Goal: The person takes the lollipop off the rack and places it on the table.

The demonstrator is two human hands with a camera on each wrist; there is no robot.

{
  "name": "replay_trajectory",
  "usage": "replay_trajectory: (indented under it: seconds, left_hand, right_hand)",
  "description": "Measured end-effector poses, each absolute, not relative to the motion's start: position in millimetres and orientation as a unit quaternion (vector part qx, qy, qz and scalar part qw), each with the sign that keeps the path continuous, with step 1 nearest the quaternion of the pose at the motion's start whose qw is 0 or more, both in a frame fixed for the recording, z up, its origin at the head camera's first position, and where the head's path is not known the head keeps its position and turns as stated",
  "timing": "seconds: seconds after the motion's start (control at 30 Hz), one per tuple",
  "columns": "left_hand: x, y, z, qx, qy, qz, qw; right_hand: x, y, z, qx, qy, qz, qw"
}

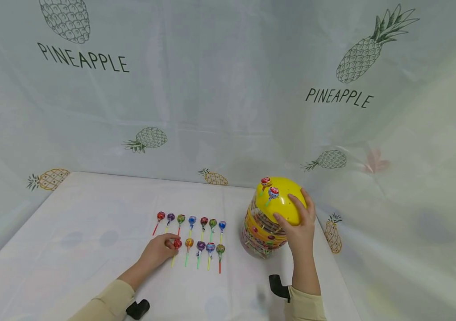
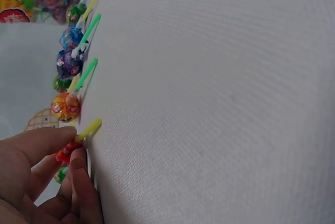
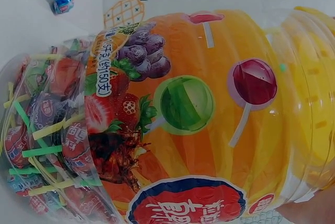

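Observation:
My left hand pinches a red lollipop with a yellow stick, at the left end of the nearer row. In the left wrist view, thumb and fingers close around its wrapped head, and the yellow stick pokes out over the white table. Beside it an orange lollipop lies on a green stick. My right hand grips the domed yellow lid of a clear plastic jar, thumb and fingers spread around it. Two lollipops show on the lid's left side.
Lollipops lie in two rows; a blue lollipop ends the far row and a green one the near row. Wrapped lollipops fill the jar's bottom below its orange label. A pineapple-print curtain hangs behind the table.

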State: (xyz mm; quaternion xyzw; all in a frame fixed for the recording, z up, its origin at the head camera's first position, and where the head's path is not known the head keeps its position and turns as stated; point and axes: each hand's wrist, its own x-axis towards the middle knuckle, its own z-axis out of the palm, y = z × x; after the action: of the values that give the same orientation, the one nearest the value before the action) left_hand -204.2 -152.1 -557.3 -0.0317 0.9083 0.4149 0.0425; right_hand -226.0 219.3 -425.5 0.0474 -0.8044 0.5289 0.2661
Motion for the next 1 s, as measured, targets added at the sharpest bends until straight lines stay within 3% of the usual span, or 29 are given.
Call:
replay_trajectory:
  seconds: [0.7,1.0]
  left_hand:
    - [-205,-159,-556,-0.048,0.908,0.416,0.020]
    - [-217,-147,-483,-0.016,0.909,0.414,-0.042]
  right_hand:
    - [-225,216,-429,0.059,-0.802,0.528,0.275]
    - [-228,219,-428,0.062,-0.806,0.518,0.280]
